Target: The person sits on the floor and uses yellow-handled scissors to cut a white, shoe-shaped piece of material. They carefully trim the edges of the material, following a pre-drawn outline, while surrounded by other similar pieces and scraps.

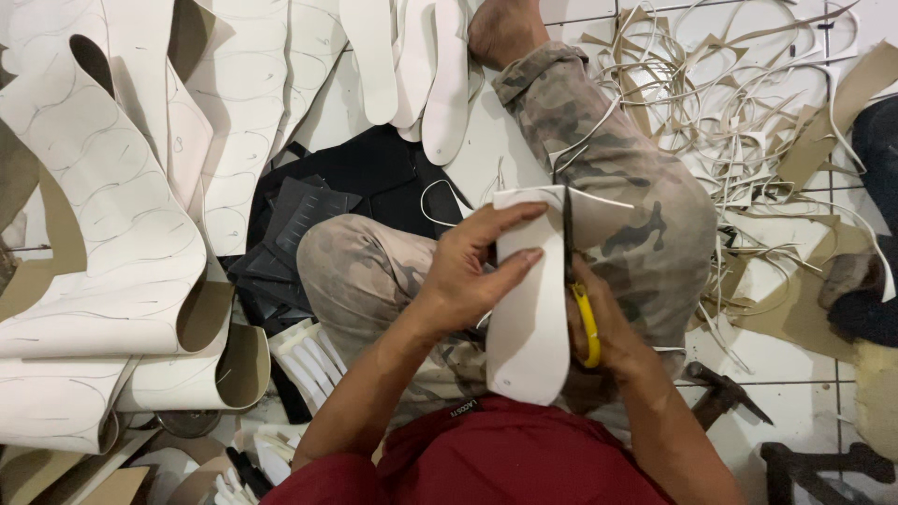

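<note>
Left hand [468,271] pinches a white insole blank [528,318] while right hand [608,323] grips yellow scissors [578,281] mid-trim; next cut likely needs the blank turned.

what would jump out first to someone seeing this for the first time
At centre, the left hand holds a white sole-shaped piece while the right hand works yellow-handled scissors along its edge, above camouflage trousers. On the left lie big curling white sheets marked with sole outlines. At upper right, a tangle of thin offcut strips covers the tiled floor.
</note>
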